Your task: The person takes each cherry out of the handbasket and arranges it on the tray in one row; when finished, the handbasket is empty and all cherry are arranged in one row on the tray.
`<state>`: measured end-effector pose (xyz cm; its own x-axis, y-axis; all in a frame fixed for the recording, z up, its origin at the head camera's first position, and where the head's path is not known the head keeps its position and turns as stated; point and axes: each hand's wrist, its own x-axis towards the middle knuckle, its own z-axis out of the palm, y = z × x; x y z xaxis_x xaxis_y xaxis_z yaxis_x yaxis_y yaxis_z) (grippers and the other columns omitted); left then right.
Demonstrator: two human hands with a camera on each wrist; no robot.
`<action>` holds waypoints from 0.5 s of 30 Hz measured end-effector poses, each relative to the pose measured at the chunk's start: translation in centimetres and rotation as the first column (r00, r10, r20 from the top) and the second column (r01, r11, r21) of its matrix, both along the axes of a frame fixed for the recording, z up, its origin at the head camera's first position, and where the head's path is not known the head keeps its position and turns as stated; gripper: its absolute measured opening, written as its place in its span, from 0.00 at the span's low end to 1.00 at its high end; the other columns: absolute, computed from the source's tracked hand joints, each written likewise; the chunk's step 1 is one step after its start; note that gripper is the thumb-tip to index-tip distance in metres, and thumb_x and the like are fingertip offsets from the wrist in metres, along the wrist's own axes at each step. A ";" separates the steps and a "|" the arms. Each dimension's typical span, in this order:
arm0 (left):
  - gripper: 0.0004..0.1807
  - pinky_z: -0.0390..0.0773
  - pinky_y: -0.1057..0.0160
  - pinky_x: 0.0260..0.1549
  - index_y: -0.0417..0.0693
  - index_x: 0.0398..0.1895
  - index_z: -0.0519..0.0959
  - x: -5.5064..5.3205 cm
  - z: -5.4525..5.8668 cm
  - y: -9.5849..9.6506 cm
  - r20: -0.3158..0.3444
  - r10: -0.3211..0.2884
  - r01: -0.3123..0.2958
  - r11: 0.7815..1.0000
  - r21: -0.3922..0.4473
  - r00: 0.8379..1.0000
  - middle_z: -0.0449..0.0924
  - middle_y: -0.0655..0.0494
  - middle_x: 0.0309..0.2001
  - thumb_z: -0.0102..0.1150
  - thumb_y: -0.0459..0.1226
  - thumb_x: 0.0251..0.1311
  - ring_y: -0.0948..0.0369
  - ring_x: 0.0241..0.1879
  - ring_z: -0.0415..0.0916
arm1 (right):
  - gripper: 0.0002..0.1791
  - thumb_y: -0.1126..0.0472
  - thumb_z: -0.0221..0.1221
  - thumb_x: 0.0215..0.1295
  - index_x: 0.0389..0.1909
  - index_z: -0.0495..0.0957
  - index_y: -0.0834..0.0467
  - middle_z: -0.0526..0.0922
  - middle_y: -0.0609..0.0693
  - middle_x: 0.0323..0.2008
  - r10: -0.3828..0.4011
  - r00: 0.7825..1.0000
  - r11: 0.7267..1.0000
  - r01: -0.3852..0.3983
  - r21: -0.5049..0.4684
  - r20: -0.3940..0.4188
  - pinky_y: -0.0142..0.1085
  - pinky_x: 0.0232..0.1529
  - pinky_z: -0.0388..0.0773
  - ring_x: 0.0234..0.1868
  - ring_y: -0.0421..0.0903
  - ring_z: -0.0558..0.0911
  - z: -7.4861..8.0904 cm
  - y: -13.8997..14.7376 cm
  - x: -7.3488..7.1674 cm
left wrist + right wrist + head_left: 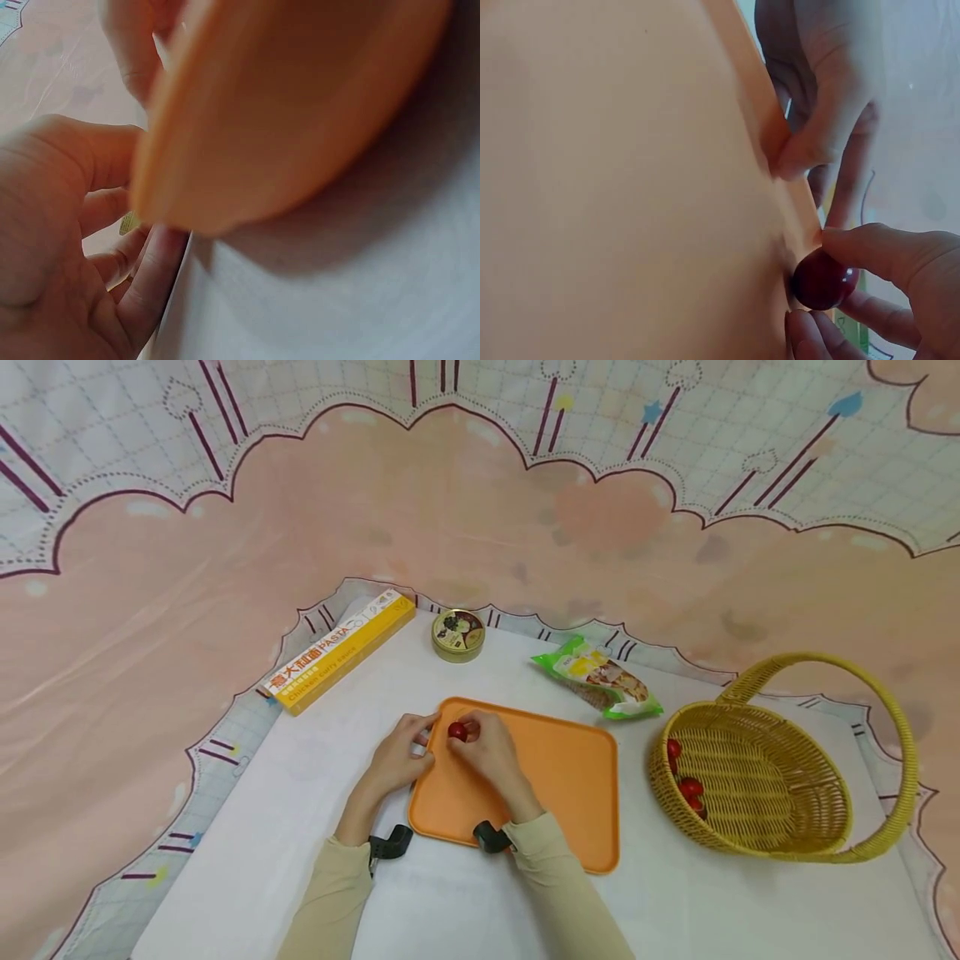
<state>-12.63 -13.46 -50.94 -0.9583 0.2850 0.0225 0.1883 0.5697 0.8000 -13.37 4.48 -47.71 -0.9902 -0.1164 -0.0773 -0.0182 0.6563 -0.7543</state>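
Note:
An orange tray [555,768] lies on the white table. My left hand [397,756] grips its left rim, thumb on the rim and fingers along the outside; the left wrist view shows the hand [67,240] close against the tray edge [247,150]. Over the tray's far left corner, my right hand [487,752] pinches a small round red cherry tomato [457,731] between thumb and fingers. In the right wrist view the tomato [825,279] is dark and glossy, right by the tray's inner surface, with the left thumb [810,154] on the rim nearby.
To the right stands a yellow wicker basket [750,777] with a tall handle, several red tomatoes [690,787] at its left side. Behind the tray are a yellow pasta box [341,652], a round tin [458,635] and a green-edged food packet [600,677].

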 end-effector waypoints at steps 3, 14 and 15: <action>0.35 0.76 0.59 0.39 0.40 0.68 0.71 0.1 0.1 0.0 -0.002 0.004 -0.004 1.000 0.004 1.000 0.72 0.45 0.54 0.60 0.28 0.51 0.54 0.44 0.76 | 0.18 0.59 0.71 0.55 0.44 0.82 0.63 0.83 0.53 0.36 -0.010 1.000 1.000 0.010 0.010 0.028 0.36 0.36 0.75 0.34 0.47 0.77 0.0 -0.3 -0.1; 0.35 0.78 0.62 0.37 0.41 0.68 0.71 0.0 0.2 0.1 -0.021 -0.004 0.004 1.000 0.007 1.000 0.72 0.46 0.54 0.60 0.28 0.50 0.54 0.44 0.77 | 0.21 0.57 0.72 0.54 0.47 0.82 0.61 0.82 0.53 0.41 -0.040 0.997 0.999 0.039 0.024 0.061 0.37 0.38 0.75 0.37 0.48 0.75 0.0 -0.6 -0.2; 0.35 0.78 0.62 0.36 0.41 0.67 0.71 0.0 0.1 0.1 -0.024 -0.003 0.003 1.000 0.007 1.000 0.72 0.46 0.53 0.60 0.27 0.50 0.54 0.44 0.77 | 0.21 0.57 0.72 0.54 0.47 0.82 0.61 0.82 0.54 0.41 -0.039 0.997 0.999 0.038 0.021 0.059 0.37 0.38 0.75 0.38 0.48 0.76 0.0 -0.6 -0.2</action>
